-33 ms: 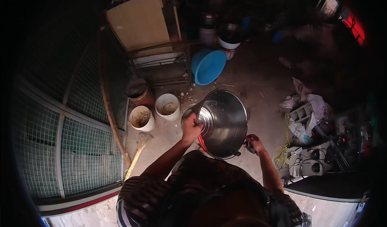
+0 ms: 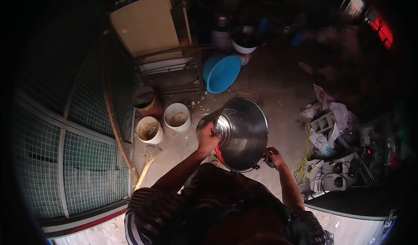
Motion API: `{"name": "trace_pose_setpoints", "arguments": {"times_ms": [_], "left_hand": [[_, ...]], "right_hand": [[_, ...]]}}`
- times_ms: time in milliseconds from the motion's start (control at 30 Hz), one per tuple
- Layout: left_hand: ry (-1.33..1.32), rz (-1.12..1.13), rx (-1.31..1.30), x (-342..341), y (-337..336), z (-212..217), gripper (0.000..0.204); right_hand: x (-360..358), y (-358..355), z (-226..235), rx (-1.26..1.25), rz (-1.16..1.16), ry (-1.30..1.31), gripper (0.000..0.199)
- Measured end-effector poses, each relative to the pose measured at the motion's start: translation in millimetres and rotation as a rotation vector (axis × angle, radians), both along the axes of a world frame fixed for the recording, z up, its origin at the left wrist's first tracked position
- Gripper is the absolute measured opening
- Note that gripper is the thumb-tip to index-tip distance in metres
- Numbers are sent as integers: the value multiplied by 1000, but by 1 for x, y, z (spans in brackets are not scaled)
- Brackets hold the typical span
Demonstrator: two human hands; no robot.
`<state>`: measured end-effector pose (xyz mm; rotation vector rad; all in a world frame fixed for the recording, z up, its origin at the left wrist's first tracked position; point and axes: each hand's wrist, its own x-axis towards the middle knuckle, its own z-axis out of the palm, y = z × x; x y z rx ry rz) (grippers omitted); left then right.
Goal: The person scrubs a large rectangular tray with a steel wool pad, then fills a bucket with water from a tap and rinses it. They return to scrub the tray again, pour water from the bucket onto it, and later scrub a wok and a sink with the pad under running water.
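Observation:
A shiny stainless steel bucket (image 2: pixel 244 136) is tilted in front of me, so its round mouth and ringed bottom show. My left hand (image 2: pixel 208 139) is closed on the left side of its rim, the thumb toward the inside. A red grip (image 2: pixel 219 155) hangs at the rim just below that hand. To the right of the bucket, my right hand (image 2: pixel 275 157) is closed around a dark grey scrubber (image 2: pixel 269 162) that resembles steel wool. That hand stays close to the outer wall; whether it touches the metal I cannot tell.
Two dirty white buckets (image 2: pixel 177 115) and a rusty drum (image 2: pixel 146 100) stand to the left. A blue basin (image 2: pixel 223 74) leans farther off. Mesh panels (image 2: pixel 93 171) line the left side. Bags, a hollow block (image 2: pixel 323 124) and yellow cord (image 2: pixel 305 162) clutter the right.
The surroundings have shifted slightly left in the view. My right hand has tipped a little beside the bucket; the left keeps its hold on the rim.

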<state>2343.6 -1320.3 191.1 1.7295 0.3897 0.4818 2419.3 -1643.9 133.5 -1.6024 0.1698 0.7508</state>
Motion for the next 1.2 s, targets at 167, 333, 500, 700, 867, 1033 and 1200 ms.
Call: {"name": "trace_pose_setpoints", "arguments": {"times_ms": [167, 333, 500, 700, 867, 1033, 1200], "left_hand": [[38, -149, 61, 148, -48, 15, 15], [30, -284, 101, 300, -68, 12, 12], [54, -263, 123, 458, -88, -16, 18], [182, -196, 26, 621, -92, -18, 20], [365, -203, -241, 770, -103, -72, 31], [627, -722, -583, 948, -150, -113, 57], [435, -1089, -778, 1078, -163, -86, 51]], "right_hand": [[74, -58, -37, 86, -184, 125, 31], [185, -70, -28, 250, -402, 169, 25], [341, -100, -23, 85, -408, 69, 15], [551, -99, 30, -98, -342, -16, 14], [714, -118, 45, -208, -236, -132, 11], [847, -150, 87, -409, -302, -398, 13], [981, -185, 130, -473, -245, -389, 9]]}}
